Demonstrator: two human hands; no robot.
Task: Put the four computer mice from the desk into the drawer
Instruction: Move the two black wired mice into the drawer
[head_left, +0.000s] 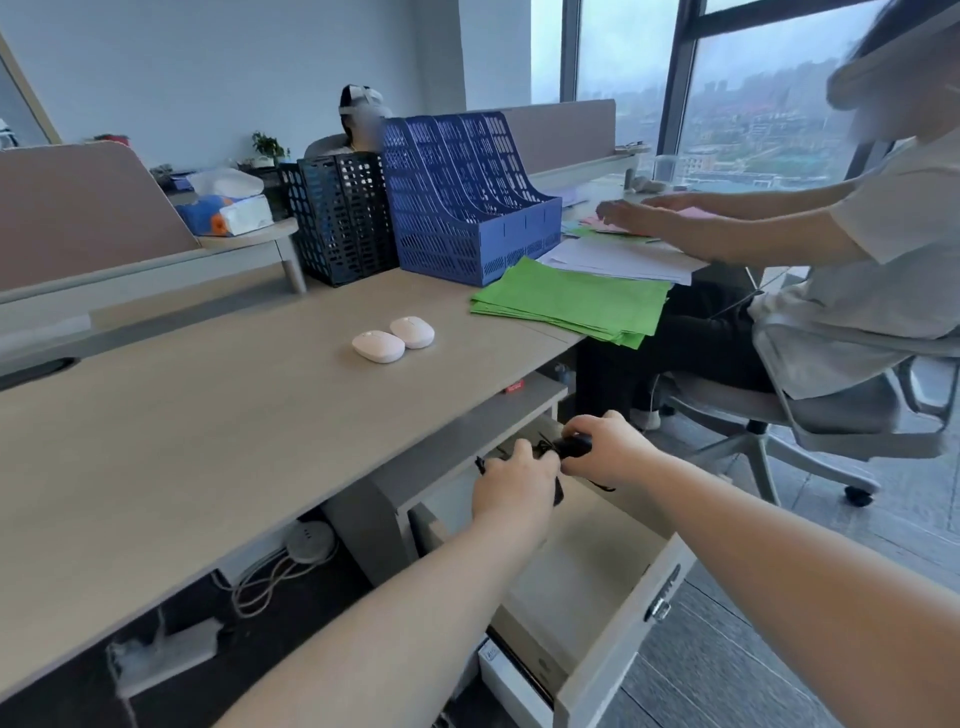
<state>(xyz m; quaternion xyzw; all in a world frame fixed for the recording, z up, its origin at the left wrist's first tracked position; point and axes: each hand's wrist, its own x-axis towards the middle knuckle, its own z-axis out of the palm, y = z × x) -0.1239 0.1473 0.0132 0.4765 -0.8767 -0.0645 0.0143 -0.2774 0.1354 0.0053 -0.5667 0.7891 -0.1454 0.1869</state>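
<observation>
Two white mice lie side by side on the desk (182, 431), the left white mouse (378, 346) touching the right white mouse (412, 331). Below the desk's near edge the drawer (618, 613) stands pulled open. Both my hands are over its back part. My right hand (605, 447) pinches a black wired mouse (574, 445). My left hand (514, 486) covers another black mouse (558, 491), of which only a dark edge and bits of cable show. The black cables trail between the two hands.
A blue file rack (467, 208) and a black mesh rack (340, 218) stand at the desk's back. Green paper sheets (571, 304) lie at the right end. A person on an office chair (831, 410) sits close on the right, sorting papers. Cables hang under the desk.
</observation>
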